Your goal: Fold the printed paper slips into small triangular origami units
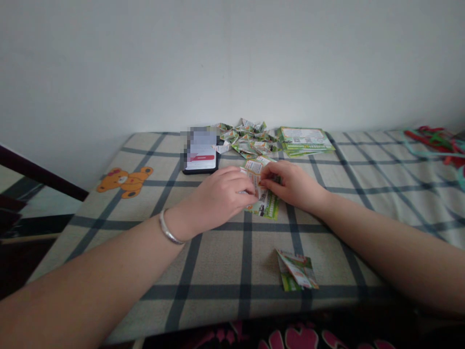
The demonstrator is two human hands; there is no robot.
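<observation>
Printed sheet lies on the desk, partly beneath the left hand and right hand. The left fingers are curled, their grip unclear; the right thumb and forefinger are closed, pinching the paper. Unequal tension may skew or tear it. A low forearm sweep may dislodge the folded piece near the front edge.

A checked cloth-covered table bearing folded papers, stacked leaflets, a phone, a bear cutout.
</observation>
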